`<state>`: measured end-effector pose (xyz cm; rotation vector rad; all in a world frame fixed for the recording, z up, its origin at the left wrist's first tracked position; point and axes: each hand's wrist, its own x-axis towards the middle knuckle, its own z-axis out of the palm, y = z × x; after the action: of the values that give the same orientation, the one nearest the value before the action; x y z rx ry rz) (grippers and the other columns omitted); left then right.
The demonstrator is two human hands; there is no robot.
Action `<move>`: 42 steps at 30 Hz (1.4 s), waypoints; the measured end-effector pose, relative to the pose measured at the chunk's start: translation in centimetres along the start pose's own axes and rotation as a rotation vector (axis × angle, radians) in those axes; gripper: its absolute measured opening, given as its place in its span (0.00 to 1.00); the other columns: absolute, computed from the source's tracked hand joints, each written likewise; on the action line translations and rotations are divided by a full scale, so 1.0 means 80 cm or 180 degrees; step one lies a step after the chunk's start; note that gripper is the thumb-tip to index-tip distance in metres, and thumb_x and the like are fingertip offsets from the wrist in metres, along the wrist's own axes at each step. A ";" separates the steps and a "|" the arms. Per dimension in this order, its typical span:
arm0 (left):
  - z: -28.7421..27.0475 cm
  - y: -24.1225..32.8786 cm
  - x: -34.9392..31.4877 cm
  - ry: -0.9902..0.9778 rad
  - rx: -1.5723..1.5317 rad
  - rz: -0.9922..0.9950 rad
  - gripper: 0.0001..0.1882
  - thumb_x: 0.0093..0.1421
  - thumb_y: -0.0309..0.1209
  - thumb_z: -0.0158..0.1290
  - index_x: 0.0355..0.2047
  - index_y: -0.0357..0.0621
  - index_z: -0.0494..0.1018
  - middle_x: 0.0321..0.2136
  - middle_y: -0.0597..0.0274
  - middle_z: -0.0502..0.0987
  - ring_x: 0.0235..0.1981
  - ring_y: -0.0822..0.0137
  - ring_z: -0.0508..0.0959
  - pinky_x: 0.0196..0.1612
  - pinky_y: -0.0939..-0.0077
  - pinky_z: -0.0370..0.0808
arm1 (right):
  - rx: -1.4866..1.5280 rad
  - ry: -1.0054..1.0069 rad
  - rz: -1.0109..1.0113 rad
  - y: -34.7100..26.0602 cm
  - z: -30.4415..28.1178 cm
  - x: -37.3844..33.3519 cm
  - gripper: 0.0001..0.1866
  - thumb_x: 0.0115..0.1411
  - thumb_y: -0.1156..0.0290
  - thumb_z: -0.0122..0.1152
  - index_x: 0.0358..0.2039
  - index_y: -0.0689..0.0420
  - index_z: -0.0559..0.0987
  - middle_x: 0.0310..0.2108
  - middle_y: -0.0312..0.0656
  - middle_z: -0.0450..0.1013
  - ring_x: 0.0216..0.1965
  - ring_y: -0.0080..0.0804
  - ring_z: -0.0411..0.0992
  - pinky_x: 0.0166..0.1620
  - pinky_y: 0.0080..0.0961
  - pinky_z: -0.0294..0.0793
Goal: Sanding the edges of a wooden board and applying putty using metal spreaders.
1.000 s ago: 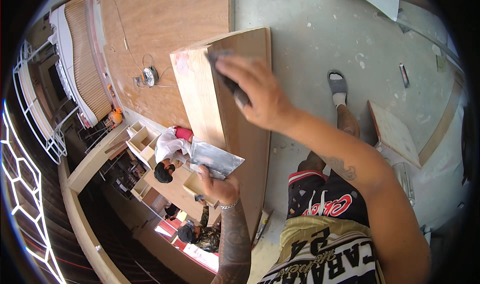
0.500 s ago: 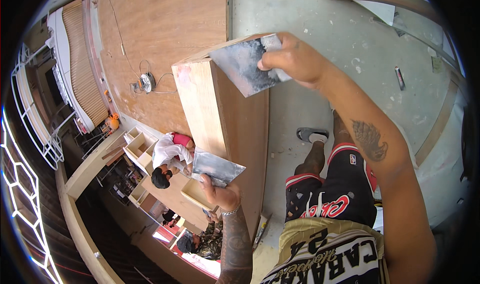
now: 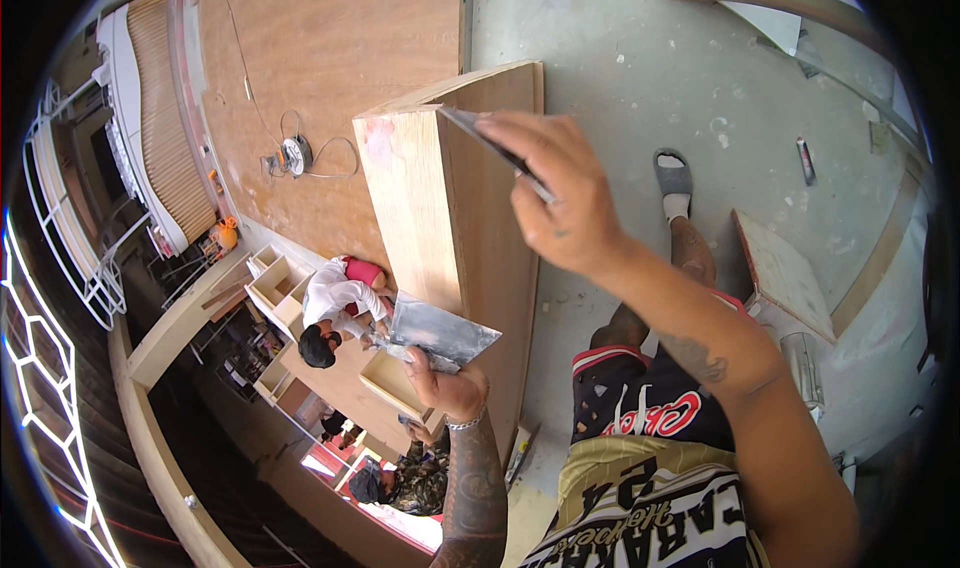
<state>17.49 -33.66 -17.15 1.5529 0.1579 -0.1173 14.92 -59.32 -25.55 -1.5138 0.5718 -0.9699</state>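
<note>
My right hand (image 3: 572, 193) grips a flat metal putty scraper (image 3: 482, 140), seen nearly edge-on, its front edge at the top corner of a long wooden box (image 3: 412, 203). From this view I cannot tell for sure that the edge touches the wood. Pale pinkish filler (image 3: 379, 140) marks the box's end beside that corner. Lower down, my left hand (image 3: 455, 390) holds a second metal putty scraper (image 3: 445, 332) with its broad grey-smeared face showing, in front of the box's narrow top strip. Thumb and fingers of both hands are closed on the scrapers.
A person in a white shirt (image 3: 340, 298) crouches beyond the box, and another in camouflage (image 3: 418, 480) is lower left. A cable reel (image 3: 296, 155) lies on the large plywood surface (image 3: 330, 28). On the grey floor (image 3: 620, 98) are a tube (image 3: 806, 161) and a leaning board (image 3: 780, 273).
My right hand has moved down and turned its scraper from face-on to nearly edge-on at the box corner. My left hand stays almost in place. My foot has shifted away along the floor.
</note>
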 end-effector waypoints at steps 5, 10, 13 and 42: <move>0.002 0.003 -0.001 -0.0078 0.0001 -0.0083 0.26 0.66 0.33 0.50 0.63 0.36 0.64 0.56 0.53 0.74 0.57 0.57 0.74 0.63 0.58 0.67 | -0.0076 -0.0399 0.0316 -0.023 0.040 -0.065 0.35 0.43 0.89 0.62 0.56 0.59 0.76 0.55 0.46 0.74 0.54 0.49 0.71 0.55 0.42 0.70; -0.002 0.000 0.002 -0.0131 -0.0063 -0.0053 0.25 0.66 0.33 0.51 0.61 0.36 0.66 0.54 0.53 0.74 0.55 0.57 0.75 0.62 0.59 0.68 | -0.0031 -0.0359 -0.0244 -0.004 -0.006 -0.057 0.37 0.44 0.90 0.60 0.58 0.58 0.75 0.55 0.46 0.74 0.51 0.49 0.71 0.53 0.40 0.72; -0.005 -0.001 0.003 -0.0109 -0.0081 -0.0018 0.23 0.68 0.37 0.51 0.57 0.35 0.70 0.55 0.55 0.76 0.57 0.56 0.74 0.64 0.56 0.66 | -0.0317 0.0010 0.0132 0.011 0.005 -0.030 0.36 0.47 0.86 0.63 0.60 0.56 0.73 0.59 0.43 0.71 0.52 0.48 0.70 0.57 0.39 0.70; 0.006 0.003 -0.002 -0.0146 0.0155 -0.0005 0.31 0.67 0.36 0.49 0.67 0.34 0.61 0.61 0.52 0.70 0.61 0.57 0.70 0.65 0.59 0.64 | 0.0132 -0.0060 0.0333 -0.022 0.004 -0.026 0.33 0.47 0.89 0.53 0.57 0.60 0.77 0.54 0.52 0.74 0.53 0.51 0.71 0.56 0.41 0.70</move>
<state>17.38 -34.17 -16.90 1.5973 0.1209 -0.1588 13.82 -57.12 -24.38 -1.4405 0.6078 -0.8812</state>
